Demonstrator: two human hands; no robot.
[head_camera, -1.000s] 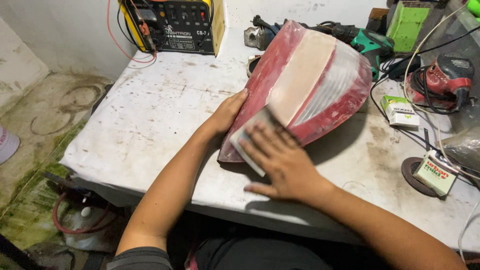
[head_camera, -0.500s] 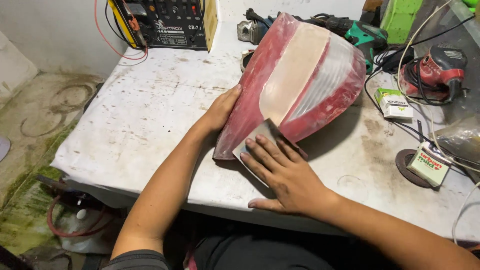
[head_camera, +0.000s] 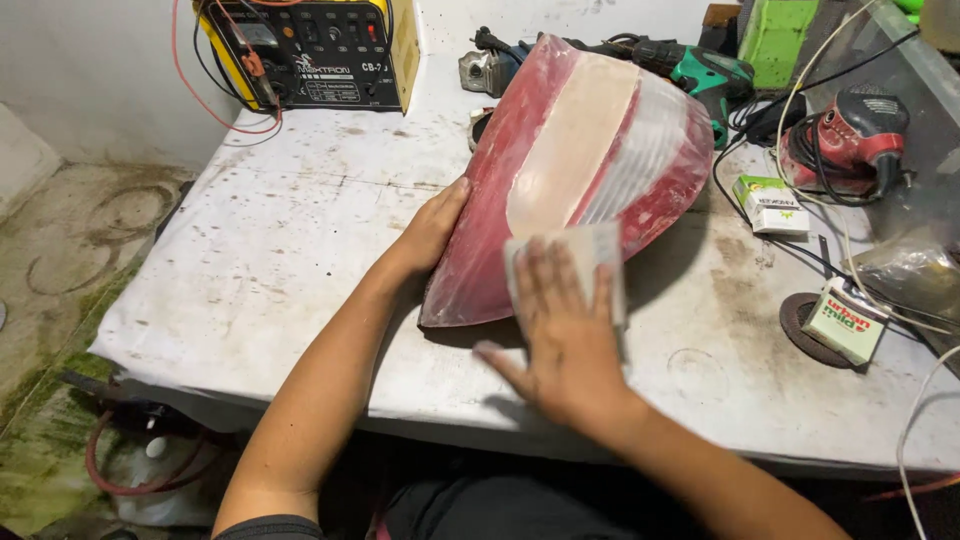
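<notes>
While the left hand (head_camera: 432, 226) lies flat, steadying the tail light (head_camera: 570, 180), the right hand (head_camera: 560, 330) presses sandpaper (head_camera: 600, 250) flat on it; looks like mid-sanding, so even pressure matters.

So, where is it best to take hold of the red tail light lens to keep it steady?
Probably the long left edge of the tail light lens, from the left, where the left hand braces it. The right hand presses a sanding sheet on its curved face.
</notes>
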